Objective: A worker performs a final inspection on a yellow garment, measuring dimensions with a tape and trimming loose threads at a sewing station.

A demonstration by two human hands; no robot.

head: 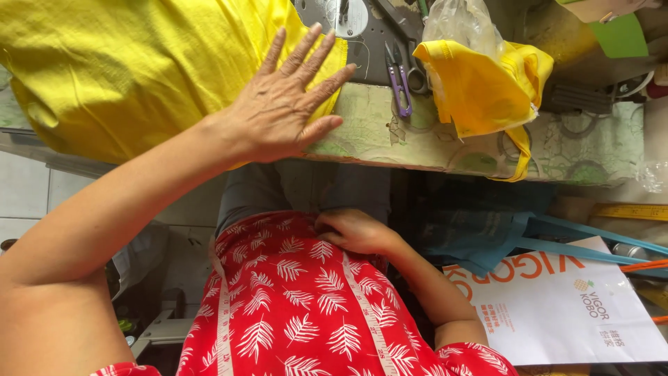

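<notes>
My left hand (285, 104) lies flat with fingers spread on a large piece of yellow fabric (118, 69) that covers the left part of the worn green table (390, 139). My right hand (355, 231) rests low against my lap, on the hem of my red leaf-print top (292, 306), fingers curled; whether it holds anything is hidden. A white measuring tape (224, 306) hangs down over the top.
Purple thread snips (399, 80) lie on the table beside a smaller folded yellow fabric piece (483, 90) and a clear plastic bag (459, 21). A sewing machine base (362, 28) is behind. A blue bag (480, 233) and a white paper bag (557, 306) sit at right.
</notes>
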